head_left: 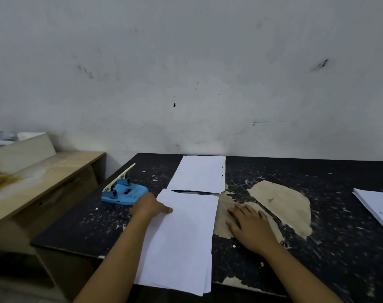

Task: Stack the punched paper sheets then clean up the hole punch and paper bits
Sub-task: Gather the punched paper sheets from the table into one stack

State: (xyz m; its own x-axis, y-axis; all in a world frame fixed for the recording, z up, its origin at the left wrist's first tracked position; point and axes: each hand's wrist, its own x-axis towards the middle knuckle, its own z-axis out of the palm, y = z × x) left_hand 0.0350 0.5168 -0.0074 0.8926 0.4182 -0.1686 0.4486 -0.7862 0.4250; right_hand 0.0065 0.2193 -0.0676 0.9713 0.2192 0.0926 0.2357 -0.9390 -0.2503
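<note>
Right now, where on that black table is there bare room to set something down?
Free: the stretch between the right hand and the right-edge sheets, and the near-left corner below the hole punch. Crowded: the middle, where the near stack under the left hand almost meets the far stack.

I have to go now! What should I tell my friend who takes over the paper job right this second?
Left hand: holds the left edge of the near paper stack, thumb on top.
Right hand: lies flat and open on the table, beside that stack.
Punched stack: at the table's back edge, holes on its right side.
More sheets: far right.
Hole punch: left of the stacks, still out.
Left to do: stack the sheets together, put the punch away, clear the paper bits.
</note>
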